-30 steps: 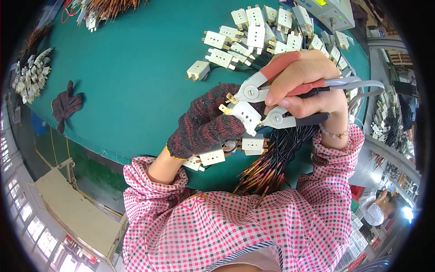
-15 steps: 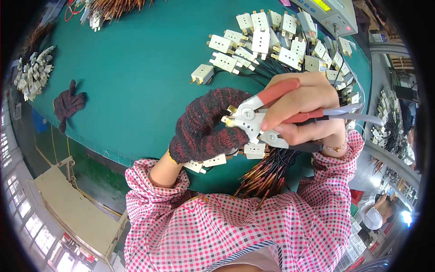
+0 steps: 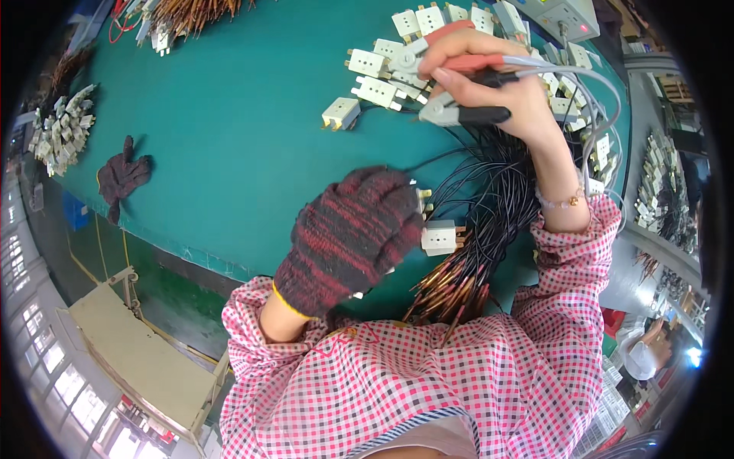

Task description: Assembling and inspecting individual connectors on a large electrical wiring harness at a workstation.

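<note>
My right hand (image 3: 508,96), bare, is closed around two clamp-style test clips above the right side of the table. One is a red-handled clip (image 3: 451,32); the other is a black-handled clip (image 3: 483,115), its pale jaws pointing left. Grey leads run off them to the right. My left hand (image 3: 348,237), in a dark red-and-black knit glove, is curled palm down near the table's front. A white connector block (image 3: 420,200) with brass tabs shows at its fingertips; the glove hides most of it. Beside it lies another white connector block (image 3: 438,238).
Many white connector blocks (image 3: 377,91) lie at the back right, their black wires (image 3: 501,176) gathered toward me. A grey instrument (image 3: 562,19) stands behind them. A spare glove (image 3: 124,177) and another connector bundle (image 3: 63,130) are at left on the green table (image 3: 214,138).
My right hand has lifted the two clips off the connector block and moved away, up and right. My left hand has come down toward me and turned palm down.
</note>
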A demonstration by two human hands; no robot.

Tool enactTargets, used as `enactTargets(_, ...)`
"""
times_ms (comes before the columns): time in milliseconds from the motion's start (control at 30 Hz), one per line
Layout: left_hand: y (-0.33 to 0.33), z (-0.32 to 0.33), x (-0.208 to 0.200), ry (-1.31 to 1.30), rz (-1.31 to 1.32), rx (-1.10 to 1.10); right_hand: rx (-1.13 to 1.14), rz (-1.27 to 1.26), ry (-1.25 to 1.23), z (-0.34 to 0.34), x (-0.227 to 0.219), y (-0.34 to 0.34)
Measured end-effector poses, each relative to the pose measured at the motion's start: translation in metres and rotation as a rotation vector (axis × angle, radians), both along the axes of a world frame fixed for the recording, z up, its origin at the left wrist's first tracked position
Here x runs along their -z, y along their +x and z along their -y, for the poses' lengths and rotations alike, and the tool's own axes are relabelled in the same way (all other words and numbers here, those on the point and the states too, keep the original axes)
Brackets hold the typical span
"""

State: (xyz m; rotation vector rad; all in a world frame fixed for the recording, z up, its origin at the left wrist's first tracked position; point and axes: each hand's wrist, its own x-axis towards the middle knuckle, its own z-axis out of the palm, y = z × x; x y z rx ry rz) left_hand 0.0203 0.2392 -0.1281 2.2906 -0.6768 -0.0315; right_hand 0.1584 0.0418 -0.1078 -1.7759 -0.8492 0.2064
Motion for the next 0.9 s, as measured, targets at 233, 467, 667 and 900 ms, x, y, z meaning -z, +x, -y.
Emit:
enactTargets(233,0.008,-0.018,-0.002,0.062,-0.204,0.118,-0.017,0.136,-0.086,-0.014,0.013,0.001)
enactTargets(467,-0.017,-0.004,0.017,0.080,-0.207,0.077,0.094,0.715,-0.316,-0.023,0.020,0.016)
enactTargets(667,-0.007,-0.011,0.019,0.311,-0.189,-0.735,-0.183,0.612,0.125,-0.026,0.003,0.013)
enactTargets(900,0.028,-0.008,0.046,0.331,0.093,-0.714,-0.129,0.022,-0.203,-0.036,0.015,0.007)
